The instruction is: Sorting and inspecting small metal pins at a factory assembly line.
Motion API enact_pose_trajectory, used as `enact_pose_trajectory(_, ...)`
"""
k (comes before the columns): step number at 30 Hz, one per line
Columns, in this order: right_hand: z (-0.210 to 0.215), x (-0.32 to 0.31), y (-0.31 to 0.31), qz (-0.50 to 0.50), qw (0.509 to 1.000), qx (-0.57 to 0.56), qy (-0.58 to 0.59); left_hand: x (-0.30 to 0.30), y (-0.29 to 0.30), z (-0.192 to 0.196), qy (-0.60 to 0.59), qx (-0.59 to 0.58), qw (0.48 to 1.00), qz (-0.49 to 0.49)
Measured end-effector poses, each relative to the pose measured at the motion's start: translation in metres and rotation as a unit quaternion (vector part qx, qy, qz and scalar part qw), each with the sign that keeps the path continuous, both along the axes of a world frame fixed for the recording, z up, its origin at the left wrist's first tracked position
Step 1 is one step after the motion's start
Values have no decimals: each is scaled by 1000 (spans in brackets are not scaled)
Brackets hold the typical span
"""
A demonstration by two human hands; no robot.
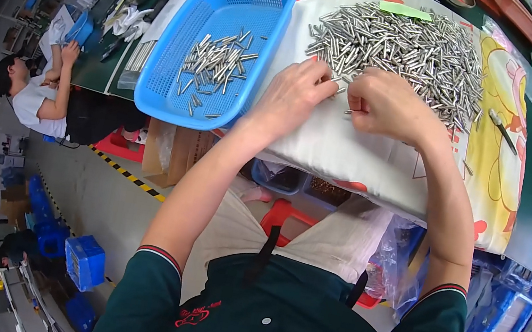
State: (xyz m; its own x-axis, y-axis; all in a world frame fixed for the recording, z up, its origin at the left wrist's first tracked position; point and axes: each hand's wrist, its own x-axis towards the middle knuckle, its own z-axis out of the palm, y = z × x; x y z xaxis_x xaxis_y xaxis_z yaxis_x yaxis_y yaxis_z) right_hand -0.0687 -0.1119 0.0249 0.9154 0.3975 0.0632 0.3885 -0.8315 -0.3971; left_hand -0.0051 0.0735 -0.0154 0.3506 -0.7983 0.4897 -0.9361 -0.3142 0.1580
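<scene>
A broad heap of small silvery metal pins [405, 49] lies on a white cloth [332, 150] over the table. At the heap's near edge, my left hand [296, 90] has its fingers curled, with a pin at the tips of thumb and forefinger. Close to its right, my right hand [388, 106] is closed in a loose fist, and one pin end pokes out below its fingers. Left of my hands stands a blue plastic basket [272, 33] holding a smaller pile of loose pins [218, 63].
A green paper strip [404, 10] lies on the heap's far side. A marker-like tool [503, 130] rests on the yellow-printed cloth at right. Farther left, a co-worker [44, 101] sits at the bench. Blue crates [84, 262] stand on the floor.
</scene>
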Motion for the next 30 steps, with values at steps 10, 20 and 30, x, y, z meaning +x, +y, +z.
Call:
enact_pose_trajectory(10, -7, -2, 7, -24, 993, -113, -28, -10, 1, 5, 4, 39, 999, -15)
enact_pose_trajectory(20, -39, 14, 3, 18, 976, -23, -216, -18, 5, -5, 3, -22, 999, -26)
enact_pose_trajectory(30, -8, -7, 10, -26, 989, -120, -83, -12, -9, -4, -65, 9, 997, -48)
